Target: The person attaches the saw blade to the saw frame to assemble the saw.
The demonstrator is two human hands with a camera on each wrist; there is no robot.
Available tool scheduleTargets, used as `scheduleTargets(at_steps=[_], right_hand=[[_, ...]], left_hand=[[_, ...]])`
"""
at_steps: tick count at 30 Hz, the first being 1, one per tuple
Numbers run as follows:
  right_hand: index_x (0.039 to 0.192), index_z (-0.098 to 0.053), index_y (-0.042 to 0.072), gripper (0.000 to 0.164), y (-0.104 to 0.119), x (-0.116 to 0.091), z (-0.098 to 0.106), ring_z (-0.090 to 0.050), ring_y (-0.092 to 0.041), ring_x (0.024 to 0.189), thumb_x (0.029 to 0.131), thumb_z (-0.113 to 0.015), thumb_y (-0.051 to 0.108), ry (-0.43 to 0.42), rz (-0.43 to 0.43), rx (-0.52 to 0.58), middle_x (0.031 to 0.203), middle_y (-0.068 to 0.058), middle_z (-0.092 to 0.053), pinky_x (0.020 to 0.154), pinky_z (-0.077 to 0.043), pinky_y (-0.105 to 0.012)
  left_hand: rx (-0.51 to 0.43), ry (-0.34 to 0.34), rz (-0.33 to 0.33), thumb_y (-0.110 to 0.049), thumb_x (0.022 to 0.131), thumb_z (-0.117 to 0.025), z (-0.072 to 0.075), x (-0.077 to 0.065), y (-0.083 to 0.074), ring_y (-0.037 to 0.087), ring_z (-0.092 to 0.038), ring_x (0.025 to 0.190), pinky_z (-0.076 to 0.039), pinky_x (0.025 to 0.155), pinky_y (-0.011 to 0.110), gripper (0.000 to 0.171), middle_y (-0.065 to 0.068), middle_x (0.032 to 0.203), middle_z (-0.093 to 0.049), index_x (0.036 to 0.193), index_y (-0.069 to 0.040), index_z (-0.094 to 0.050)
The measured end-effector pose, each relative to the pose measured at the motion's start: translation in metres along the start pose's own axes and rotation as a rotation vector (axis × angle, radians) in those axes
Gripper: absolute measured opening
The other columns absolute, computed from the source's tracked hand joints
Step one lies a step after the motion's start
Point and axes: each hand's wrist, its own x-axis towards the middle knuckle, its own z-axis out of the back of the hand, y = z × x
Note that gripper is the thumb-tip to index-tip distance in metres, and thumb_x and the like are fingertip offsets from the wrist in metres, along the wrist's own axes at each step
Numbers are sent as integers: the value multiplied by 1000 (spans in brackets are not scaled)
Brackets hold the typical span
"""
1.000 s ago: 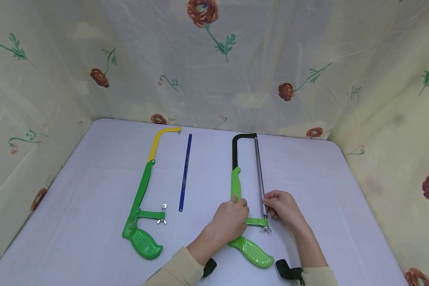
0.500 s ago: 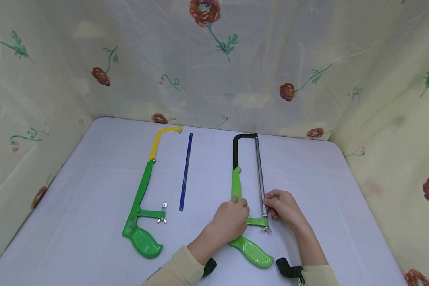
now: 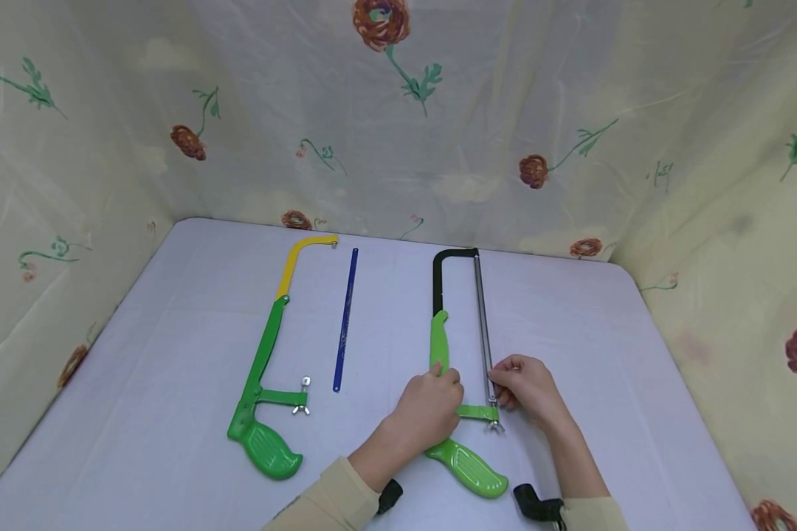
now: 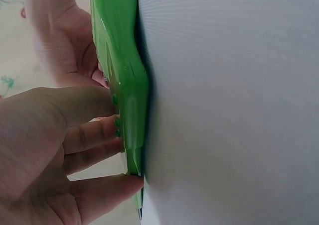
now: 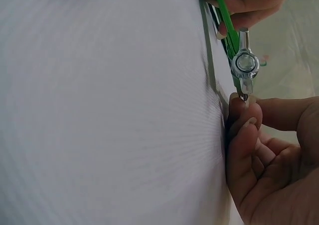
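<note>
Flower-printed cloth [image 3: 465,140] hangs behind and beside a worktop [image 3: 571,317] covered in pale fabric. On its right half lies a light-green hacksaw [image 3: 438,339], flat, with a black front arm [image 3: 437,280] and a grey blade [image 3: 483,317] along its open side. The left hand [image 3: 427,408] pinches the spine above the handle [image 3: 474,472] in its grip; the right hand [image 3: 526,383] pinches the blade near its lower end, near the wing nut [image 3: 497,426]. Judging by looks, the body should be stiff and fairly weighty, best steadied by the spine; the glossy handle may feel slick. The blade looks thin, light, probably springy, safest held by its flat faces. Further left lie a blue blade [image 3: 345,324] and a green-and-yellow saw frame [image 3: 263,354].
</note>
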Motion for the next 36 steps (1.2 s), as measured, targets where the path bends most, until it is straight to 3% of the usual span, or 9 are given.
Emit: scheduleTargets(at_steps=[17,36], right_hand=[[90,-67,-3,20,0,-18,-1,-58,-15,54,92,-66,16,-24,-18,-69,66,-7,-65,49,-52,-26],[87,-69,-1,15,8,-39,4,-61,-16,56,90,-66,13,6,-6,-174,67,-7,-66,52,-54,-27]], left_hand=[[-22,1,12,-26,86,-73,2,0,-1,23,-68,115,-57,95,30,22,2,107,-71,102,-13,-77],[-40,12,10,-22,86,-73,1,1,-1,23,-68,114,-56,98,31,18,3,106,-71,100,-12,-77]])
